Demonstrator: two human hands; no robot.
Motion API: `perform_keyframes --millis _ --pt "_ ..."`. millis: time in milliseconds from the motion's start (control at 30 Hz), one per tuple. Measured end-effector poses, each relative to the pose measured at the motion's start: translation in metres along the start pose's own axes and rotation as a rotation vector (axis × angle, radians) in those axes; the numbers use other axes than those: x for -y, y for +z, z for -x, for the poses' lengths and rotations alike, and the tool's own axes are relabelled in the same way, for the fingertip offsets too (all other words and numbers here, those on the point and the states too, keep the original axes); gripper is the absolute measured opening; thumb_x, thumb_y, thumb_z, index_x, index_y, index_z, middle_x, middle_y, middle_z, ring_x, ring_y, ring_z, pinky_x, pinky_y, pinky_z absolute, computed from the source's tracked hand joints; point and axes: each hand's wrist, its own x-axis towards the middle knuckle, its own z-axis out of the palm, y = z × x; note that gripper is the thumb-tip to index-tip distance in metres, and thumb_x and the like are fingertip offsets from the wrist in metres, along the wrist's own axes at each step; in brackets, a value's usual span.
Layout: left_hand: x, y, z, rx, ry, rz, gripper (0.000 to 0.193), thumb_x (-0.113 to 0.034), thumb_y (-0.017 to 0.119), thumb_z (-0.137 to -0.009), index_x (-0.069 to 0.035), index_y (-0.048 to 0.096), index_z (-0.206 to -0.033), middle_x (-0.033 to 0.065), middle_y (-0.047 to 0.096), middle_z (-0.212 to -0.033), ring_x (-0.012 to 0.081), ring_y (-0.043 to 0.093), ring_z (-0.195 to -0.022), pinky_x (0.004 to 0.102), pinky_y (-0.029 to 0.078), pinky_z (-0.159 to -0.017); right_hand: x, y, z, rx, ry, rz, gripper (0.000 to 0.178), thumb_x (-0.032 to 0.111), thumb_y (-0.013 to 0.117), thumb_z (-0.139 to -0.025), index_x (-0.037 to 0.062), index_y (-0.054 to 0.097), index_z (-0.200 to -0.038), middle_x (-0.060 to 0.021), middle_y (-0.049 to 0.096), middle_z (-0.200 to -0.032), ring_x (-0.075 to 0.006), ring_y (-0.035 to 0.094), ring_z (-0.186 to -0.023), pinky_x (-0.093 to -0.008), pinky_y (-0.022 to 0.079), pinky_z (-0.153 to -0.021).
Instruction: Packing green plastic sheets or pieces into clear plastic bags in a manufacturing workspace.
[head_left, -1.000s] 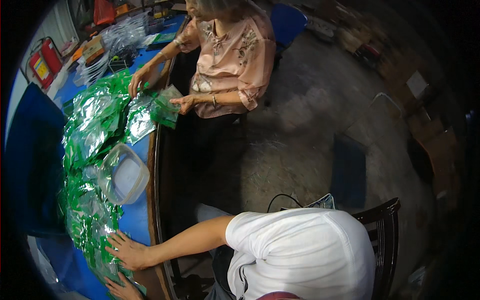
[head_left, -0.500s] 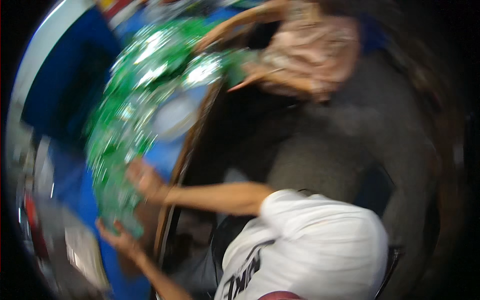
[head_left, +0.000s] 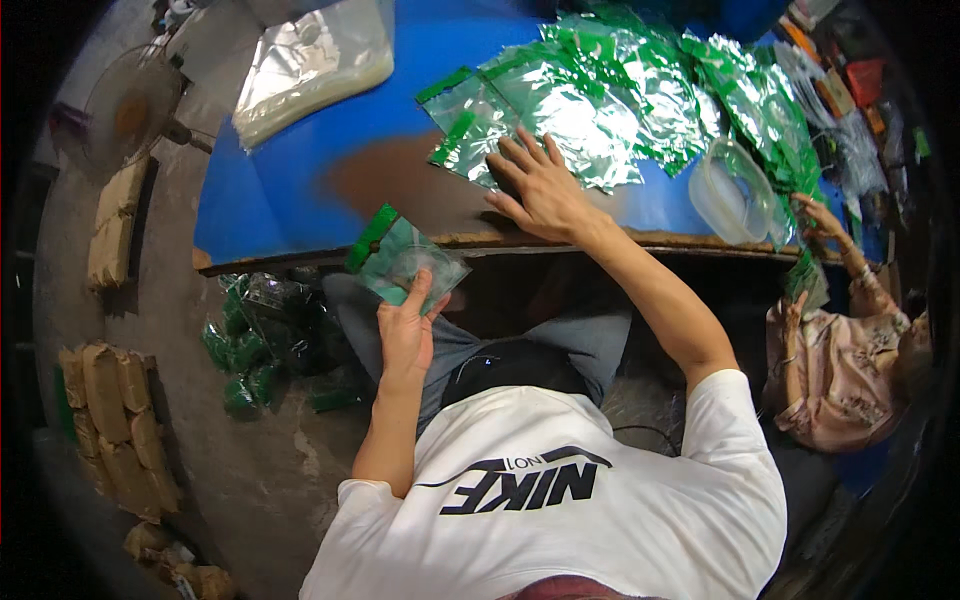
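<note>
My left hand (head_left: 408,330) is closed on a clear plastic bag (head_left: 402,262) with a green top strip, its thumb across the front. The bag is held over my lap, just off the table's front edge. I cannot tell whether it is one bag or a few together. On the table, my right hand (head_left: 548,196) lies with its fingers spread, the fingertips touching the near left end of a spread of shiny clear bags with green strips (head_left: 585,105). Nothing shows in its grasp.
A stack of clear plastic sleeves (head_left: 318,62) lies at the blue table's (head_left: 255,205) far left. A clear plastic tub (head_left: 732,192) stands near the right edge, beside a co-worker's hands (head_left: 822,222). Green packets (head_left: 250,345) and brown wrapped bundles (head_left: 112,420) sit on the floor at left, near a fan (head_left: 130,112).
The view has swung round and sharpened. My hands, both at the bags before, have moved apart: the left holds a bag over my lap, the right rests on the spread.
</note>
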Motion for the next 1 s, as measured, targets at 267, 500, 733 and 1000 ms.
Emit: perform_keyframes --millis 267,500,733,1000 --pt "0.022 0.012 0.0 0.006 -0.07 0.206 0.035 -0.014 0.072 -0.091 -0.008 0.06 -0.123 0.0052 0.066 -0.119 0.0181 0.064 -0.103 0.0373 0.052 -0.083 0.064 -0.012 0.003 0.063 -0.275 -0.516 0.044 0.009 0.057 -0.09 0.0021 0.055 -0.133 -0.0203 0.055 -0.137 -0.038 0.053 -0.127 -0.0455 0.043 -0.107" --pt "0.009 -0.003 -0.007 -0.087 0.171 0.024 0.036 -0.009 0.073 -0.089 -0.006 0.062 -0.123 0.0043 0.067 -0.117 0.0172 0.064 -0.102 0.0337 0.052 -0.082 -0.018 0.011 -0.044 0.075 -0.132 0.056 0.068 0.052 0.051 -0.096 0.0073 0.044 -0.147 -0.0192 0.037 -0.155 -0.0406 0.026 -0.147 -0.0615 0.012 -0.12" --pt "0.012 0.004 -0.008 0.048 -0.169 0.208 0.043 0.0 0.072 -0.087 -0.005 0.06 -0.128 0.0069 0.065 -0.121 0.0209 0.065 -0.106 0.0362 0.054 -0.094 0.025 -0.044 0.004 0.161 -0.143 -0.438 0.052 0.026 0.059 -0.094 0.0045 0.05 -0.141 -0.0235 0.056 -0.132 -0.0381 0.051 -0.126 -0.0479 0.042 -0.105" --pt "0.015 0.019 -0.018 0.158 -0.133 0.14 0.043 0.0 0.071 -0.088 0.001 0.056 -0.128 0.0107 0.064 -0.123 0.0233 0.064 -0.11 0.0388 0.053 -0.097 -0.004 -0.022 0.031 0.164 -0.287 -0.295 0.053 0.033 0.059 -0.094 0.0017 0.053 -0.136 -0.0204 0.05 -0.144 -0.037 0.042 -0.139 -0.0499 0.029 -0.117"
